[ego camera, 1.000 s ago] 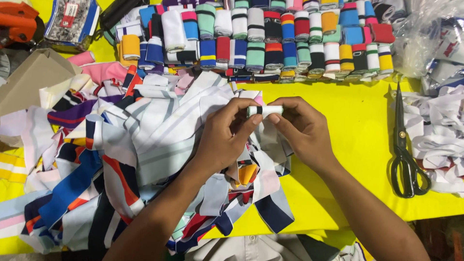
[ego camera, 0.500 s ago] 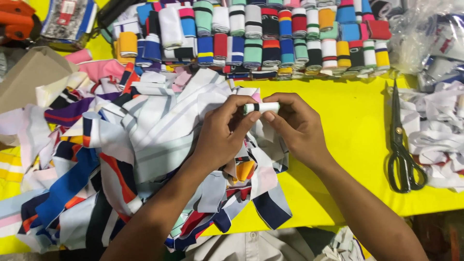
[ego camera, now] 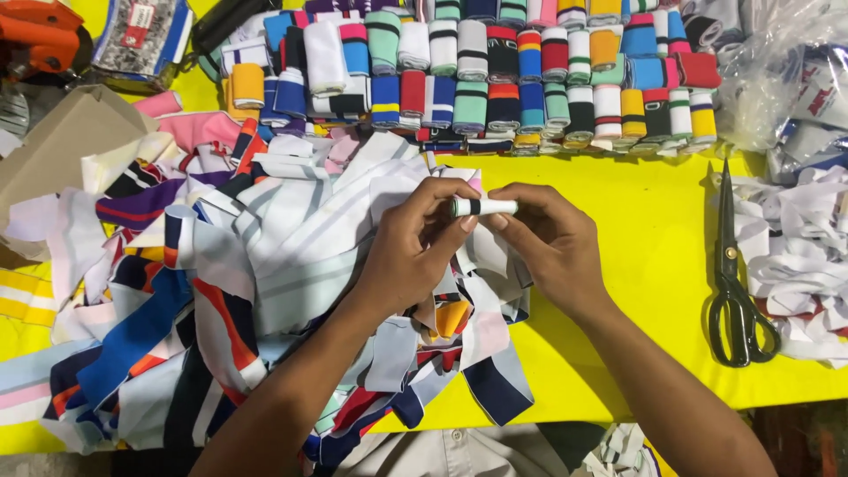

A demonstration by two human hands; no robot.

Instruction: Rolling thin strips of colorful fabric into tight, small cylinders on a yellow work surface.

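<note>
Both hands are pinching a small white roll with dark stripe [ego camera: 482, 208]: left hand [ego camera: 415, 252] and right hand [ego camera: 548, 243] gripping its ends, above the fabric strip pile [ego camera: 265, 265]. Rolled stack [ego camera: 495, 71] sitting at 12 o'clock, scissors [ego camera: 738, 283] lying at 3 o'clock on the yellow desk [ego camera: 654, 230].

Both forearms are bare from the near edge up, no sleeves or cuffs in sight. No watch, ring or glove on the left hand [ego camera: 408, 256], none on the right hand [ego camera: 552, 247]. At the near edge, a grey-beige buttoned shirt [ego camera: 442, 450], one pale button showing.
</note>
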